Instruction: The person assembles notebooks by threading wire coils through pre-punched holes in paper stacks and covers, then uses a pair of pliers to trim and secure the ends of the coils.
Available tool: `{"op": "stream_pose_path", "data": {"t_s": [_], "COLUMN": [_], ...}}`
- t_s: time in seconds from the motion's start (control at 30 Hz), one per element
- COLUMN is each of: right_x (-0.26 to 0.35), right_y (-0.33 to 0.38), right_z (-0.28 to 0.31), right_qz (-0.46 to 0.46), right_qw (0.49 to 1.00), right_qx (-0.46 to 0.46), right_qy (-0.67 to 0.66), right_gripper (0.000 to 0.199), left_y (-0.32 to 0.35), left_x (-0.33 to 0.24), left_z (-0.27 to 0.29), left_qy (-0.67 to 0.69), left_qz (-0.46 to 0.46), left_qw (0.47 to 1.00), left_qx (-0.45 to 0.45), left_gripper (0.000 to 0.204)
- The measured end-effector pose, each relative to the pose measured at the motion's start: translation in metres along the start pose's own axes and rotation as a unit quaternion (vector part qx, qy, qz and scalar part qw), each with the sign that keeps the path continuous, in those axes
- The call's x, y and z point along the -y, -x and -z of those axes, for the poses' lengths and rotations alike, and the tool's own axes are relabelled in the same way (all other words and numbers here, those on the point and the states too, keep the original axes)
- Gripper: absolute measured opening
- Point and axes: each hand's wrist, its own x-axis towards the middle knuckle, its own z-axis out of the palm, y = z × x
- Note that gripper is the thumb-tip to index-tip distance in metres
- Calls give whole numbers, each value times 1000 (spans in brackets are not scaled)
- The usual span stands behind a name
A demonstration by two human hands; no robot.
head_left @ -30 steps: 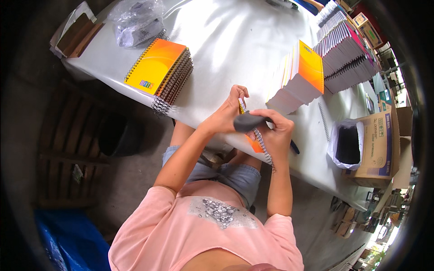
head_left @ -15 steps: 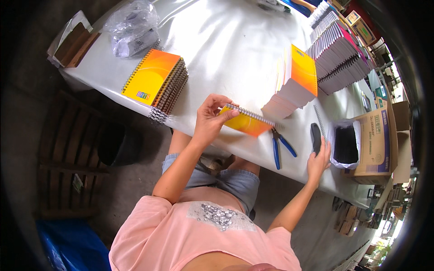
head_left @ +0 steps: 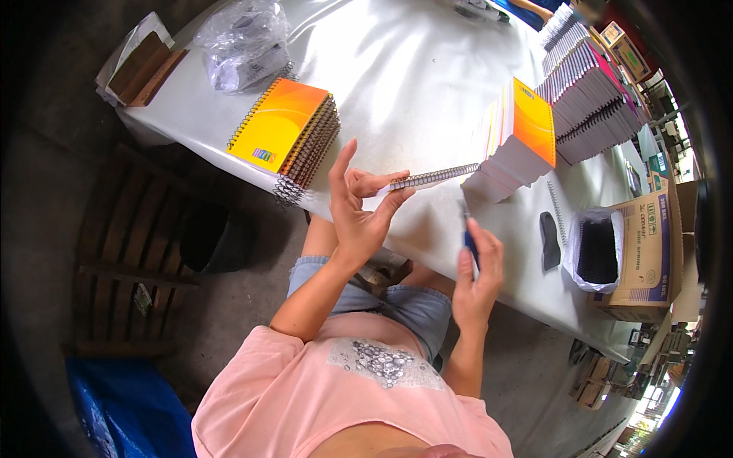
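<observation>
My left hand (head_left: 365, 202) pinches a spiral notebook (head_left: 435, 179) by one end of its wire-bound edge. The notebook is seen nearly edge-on, its coil pointing up and to the right. Just right of it my right hand (head_left: 478, 278) grips blue-handled pliers (head_left: 470, 243), jaws pointing away from me; the jaws are blurred. A stack of bound orange-and-yellow notebooks (head_left: 282, 122) lies to the left, coils along its sides. Right of centre stands a pile of orange-covered page blocks (head_left: 527, 130). A dark, flat, rounded object (head_left: 548, 240) lies beside a loose wire coil (head_left: 557, 210).
An open cardboard box (head_left: 641, 244) and a white-lined container of black coils (head_left: 597, 246) sit at the right edge. Behind are tall stacks of page blocks (head_left: 588, 91). A clear plastic bag (head_left: 243, 46) and brown box piece (head_left: 149, 69) lie far left on the white-covered table (head_left: 389, 91).
My right hand has moved left from the dark object and picked up the pliers from the table. My left hand has tilted the notebook from showing its cover to nearly edge-on.
</observation>
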Motion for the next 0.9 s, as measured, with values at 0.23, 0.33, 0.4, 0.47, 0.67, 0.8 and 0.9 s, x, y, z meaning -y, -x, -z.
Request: {"op": "stream_pose_path", "data": {"t_s": [0.23, 0.33, 0.4, 0.47, 0.67, 0.8, 0.9], "right_x": [51, 56, 56, 50, 35, 30, -4], "right_y": [-25, -28, -28, -27, -21, -6, -1], "right_z": [-5, -5, -7, -8, -5, -14, 0], "right_qz": [132, 129, 144, 115, -257, -224, -5], "right_qw": [989, 989, 985, 987, 687, 809, 991], "right_qx": [30, 57, 78, 111, 349, 278, 115], "right_qy": [57, 47, 62, -18, -584, -468, 70], "right_gripper": [32, 32, 31, 32, 43, 41, 37], "left_y": [-1, -2, -1, -2, 2, 3, -4], "left_x": [-7, -8, -6, -3, 11, 2, -7], "left_z": [7, 10, 10, 10, 17, 12, 7], "left_qy": [-56, -66, -74, -78, -169, -141, -18], "left_qz": [-91, -114, -134, -154, -295, -212, -107], "left_qw": [994, 991, 988, 985, 940, 965, 986], "left_qx": [-14, -13, -17, -18, -9, -57, -125], "left_gripper": [91, 91, 91, 90, 86, 80, 76]}}
